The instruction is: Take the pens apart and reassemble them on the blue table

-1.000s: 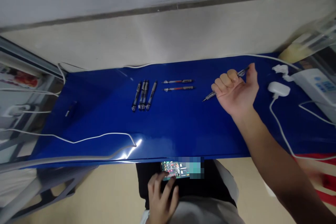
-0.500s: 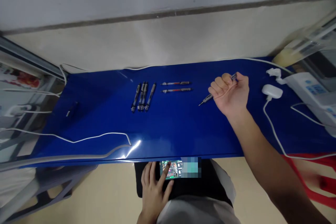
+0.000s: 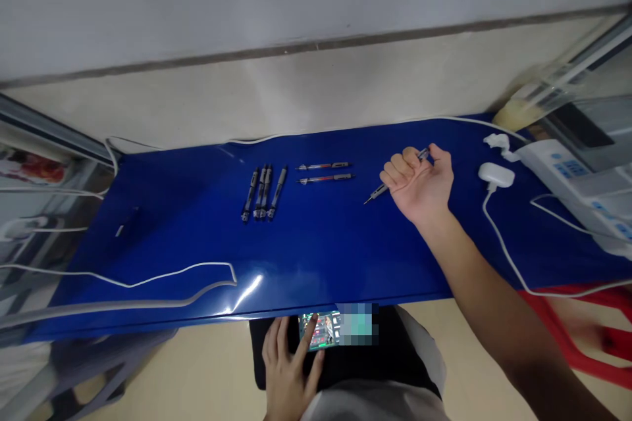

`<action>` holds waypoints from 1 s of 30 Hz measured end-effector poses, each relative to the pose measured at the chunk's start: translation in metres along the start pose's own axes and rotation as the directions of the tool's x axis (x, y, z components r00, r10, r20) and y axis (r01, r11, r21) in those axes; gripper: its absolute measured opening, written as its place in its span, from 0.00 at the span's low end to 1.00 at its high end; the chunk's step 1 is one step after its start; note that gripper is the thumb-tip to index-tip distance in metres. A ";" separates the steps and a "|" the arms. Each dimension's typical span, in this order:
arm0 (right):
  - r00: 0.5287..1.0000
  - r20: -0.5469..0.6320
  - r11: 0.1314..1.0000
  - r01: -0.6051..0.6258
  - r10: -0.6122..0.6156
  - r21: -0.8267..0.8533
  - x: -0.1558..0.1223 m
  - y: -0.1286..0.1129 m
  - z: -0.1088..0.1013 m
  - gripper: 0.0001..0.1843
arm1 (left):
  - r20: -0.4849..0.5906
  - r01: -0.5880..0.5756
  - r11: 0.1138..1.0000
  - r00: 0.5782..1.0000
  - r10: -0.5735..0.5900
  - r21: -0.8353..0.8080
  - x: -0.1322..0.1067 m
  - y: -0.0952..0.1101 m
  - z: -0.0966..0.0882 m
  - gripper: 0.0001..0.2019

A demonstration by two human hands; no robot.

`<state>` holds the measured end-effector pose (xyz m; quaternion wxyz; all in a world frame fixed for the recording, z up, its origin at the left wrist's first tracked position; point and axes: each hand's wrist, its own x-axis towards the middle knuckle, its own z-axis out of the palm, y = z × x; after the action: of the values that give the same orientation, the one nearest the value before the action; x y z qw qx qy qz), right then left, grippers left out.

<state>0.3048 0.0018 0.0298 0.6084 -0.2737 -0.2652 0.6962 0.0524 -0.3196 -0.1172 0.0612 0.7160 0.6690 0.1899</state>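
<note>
My right hand is closed in a fist on a slim pen-shaped tool, whose thin metal tip points left and whose far end shows past my thumb. It is held just above the blue table top. Left of it lie two similar tools side by side, with several more lined up beyond them. My left hand is below the table edge with its fingers apart, a fingertip on a phone lying on my dark lap. Part of the phone screen is blurred.
A white round charger with a cable and a white device with blue buttons stand at the right. A white cable lies along the front left. A small dark item sits far left. A red chair stands below right.
The view has tilted, so the table sits lower and further left. My right hand keeps the tool and has drawn closer to the row of tools. My left hand's fingers have shifted on the phone.
</note>
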 end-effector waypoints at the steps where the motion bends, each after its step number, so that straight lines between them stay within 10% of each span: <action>1: 1.000 0.008 1.000 0.001 -0.001 0.010 0.000 0.000 0.000 0.27 | 0.005 0.000 1.000 1.000 0.000 0.006 0.000 0.000 0.000 0.33; 24: 0.999 0.041 1.000 -0.009 0.007 0.028 -0.001 0.002 0.002 0.25 | -0.172 0.050 0.992 0.983 -0.070 -0.118 -0.012 -0.015 0.022 0.23; 30: 0.999 0.034 1.000 -0.013 0.014 -0.017 -0.001 0.002 0.001 0.28 | -0.190 0.000 0.992 0.981 -0.023 -0.123 0.002 0.000 -0.005 0.21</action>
<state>0.3029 0.0009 0.0291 0.5966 -0.2685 -0.2797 0.7026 0.0512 -0.3181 -0.1124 0.0415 0.6854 0.6631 0.2980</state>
